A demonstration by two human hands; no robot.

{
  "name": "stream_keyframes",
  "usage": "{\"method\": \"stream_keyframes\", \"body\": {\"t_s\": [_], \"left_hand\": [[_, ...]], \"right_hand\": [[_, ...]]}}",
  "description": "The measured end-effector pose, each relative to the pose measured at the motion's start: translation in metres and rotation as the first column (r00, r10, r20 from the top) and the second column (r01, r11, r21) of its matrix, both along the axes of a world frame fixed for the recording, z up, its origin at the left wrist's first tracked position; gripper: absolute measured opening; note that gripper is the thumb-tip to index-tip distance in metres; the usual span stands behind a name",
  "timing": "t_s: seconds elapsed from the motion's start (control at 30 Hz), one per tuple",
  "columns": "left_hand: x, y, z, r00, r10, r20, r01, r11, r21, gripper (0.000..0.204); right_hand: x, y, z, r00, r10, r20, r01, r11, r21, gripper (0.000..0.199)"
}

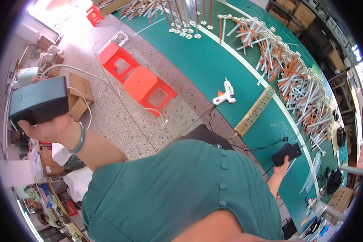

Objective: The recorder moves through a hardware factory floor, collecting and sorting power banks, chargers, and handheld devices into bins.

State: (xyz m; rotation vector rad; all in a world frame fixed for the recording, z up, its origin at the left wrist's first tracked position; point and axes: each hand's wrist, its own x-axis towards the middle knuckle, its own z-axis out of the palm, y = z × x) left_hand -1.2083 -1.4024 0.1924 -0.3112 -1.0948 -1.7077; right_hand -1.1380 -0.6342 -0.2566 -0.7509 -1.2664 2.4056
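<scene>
My left hand point(54, 128), a bracelet at its wrist, is raised at the far left. Its thumb and fingers grip a dark grey-green box-shaped device point(42, 97) with rounded edges. Just behind the device is a white block point(28, 74), and a pale cable point(78, 70) runs near it; whether they join the device I cannot tell. At the right, my right hand point(281, 171) is closed around a flat black phone-like object point(286, 155) over the green table. A thin black cable lies by that object. The fingers of both hands are partly hidden by what they hold.
On the green table point(181, 50) lie a white glue gun point(225, 93), a long power strip point(254, 111) and a heap of white and brown sticks point(286, 68). Several rods point(189, 24) stand upright farther back. Red stools point(143, 86) and a cardboard box point(80, 90) are on the floor.
</scene>
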Motion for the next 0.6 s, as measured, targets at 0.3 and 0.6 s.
{"method": "stream_keyframes", "body": {"t_s": [0.3,0.6], "left_hand": [[0.183,-0.110,-0.040,0.990,0.126,0.067,-0.133,0.984,0.117,0.078],[0.400,-0.145,-0.123,0.997,-0.027,0.069,-0.010,0.875,0.485,0.078]], "right_hand": [[-0.030,-0.215,0.224,0.789,0.337,-0.515,-0.475,0.864,-0.163,0.106],[-0.018,-0.512,0.242,-0.049,0.664,-0.746,-0.964,-0.227,-0.138,0.081]]}}
